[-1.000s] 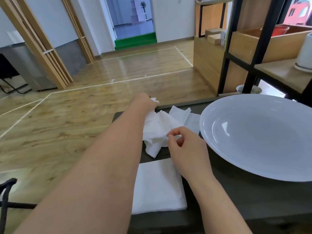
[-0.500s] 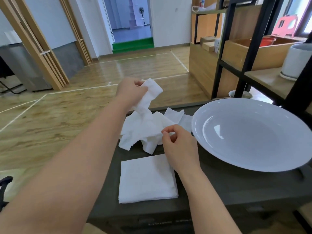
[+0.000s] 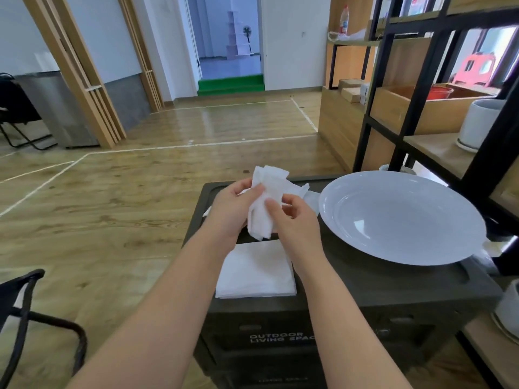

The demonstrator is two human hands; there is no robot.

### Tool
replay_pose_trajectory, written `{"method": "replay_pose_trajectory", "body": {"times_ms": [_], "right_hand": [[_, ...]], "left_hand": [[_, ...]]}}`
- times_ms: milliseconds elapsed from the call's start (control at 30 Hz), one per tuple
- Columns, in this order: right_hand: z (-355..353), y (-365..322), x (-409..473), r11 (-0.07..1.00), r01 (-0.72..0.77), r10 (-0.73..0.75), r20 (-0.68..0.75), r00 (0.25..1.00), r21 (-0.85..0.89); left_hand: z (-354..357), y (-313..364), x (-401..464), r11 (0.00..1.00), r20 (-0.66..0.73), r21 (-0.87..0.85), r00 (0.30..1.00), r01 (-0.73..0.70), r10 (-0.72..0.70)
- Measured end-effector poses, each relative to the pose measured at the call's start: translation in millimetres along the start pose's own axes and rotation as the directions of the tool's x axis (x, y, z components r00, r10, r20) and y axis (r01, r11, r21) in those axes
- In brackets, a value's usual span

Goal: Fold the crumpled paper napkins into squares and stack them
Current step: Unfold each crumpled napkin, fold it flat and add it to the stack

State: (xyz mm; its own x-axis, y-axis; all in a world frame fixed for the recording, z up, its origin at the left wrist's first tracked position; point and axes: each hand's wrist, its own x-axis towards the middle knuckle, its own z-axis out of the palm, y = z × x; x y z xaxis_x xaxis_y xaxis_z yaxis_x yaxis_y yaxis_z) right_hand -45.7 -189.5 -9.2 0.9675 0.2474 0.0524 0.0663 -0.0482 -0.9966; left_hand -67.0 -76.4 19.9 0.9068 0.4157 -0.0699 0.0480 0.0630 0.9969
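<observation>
We hold one crumpled napkin in the air, above the far half of the worktop and just left of the plate. Left hand grips its left side, fingers curled round the paper, thumb on top. Right hand pinches the right edge between thumb and forefinger; the other fingers curl loosely.

A folded stack lies flat on the worktop, near side of the plate's left rim, directly under our wrists. More loose napkins sit behind our hands, touching the plate's far-left rim; how many, we cannot tell.

Risks as we judge them:
- The paper is thin and creased. Pulling the two grips apart too hard to flatten it could tear it.
- The napkin is bunched, so corners are hard to find; a fold begun on the wrong edge gives a skewed shape, not a square.
- Our forearms pass low over the stack. A brush of the wrist could push it off square or off the near edge.
- Setting down close to the plate could catch the rim and ruck the napkin.
</observation>
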Motion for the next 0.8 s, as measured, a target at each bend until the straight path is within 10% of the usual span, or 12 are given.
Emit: {"method": "replay_pose_trajectory", "body": {"times_ms": [200,800], "right_hand": [[1,-2,0,0.998,-0.036,0.040,-0.063,0.997,0.061],[-13,3,21,0.965,-0.176,0.215,-0.201,0.956,0.196]], "left_hand": [[-9,-16,-25,0.973,-0.022,0.218,0.996,-0.075,0.082],[-35,-14,-21,0.979,-0.440,0.085,0.874,-0.187,0.205]]}}
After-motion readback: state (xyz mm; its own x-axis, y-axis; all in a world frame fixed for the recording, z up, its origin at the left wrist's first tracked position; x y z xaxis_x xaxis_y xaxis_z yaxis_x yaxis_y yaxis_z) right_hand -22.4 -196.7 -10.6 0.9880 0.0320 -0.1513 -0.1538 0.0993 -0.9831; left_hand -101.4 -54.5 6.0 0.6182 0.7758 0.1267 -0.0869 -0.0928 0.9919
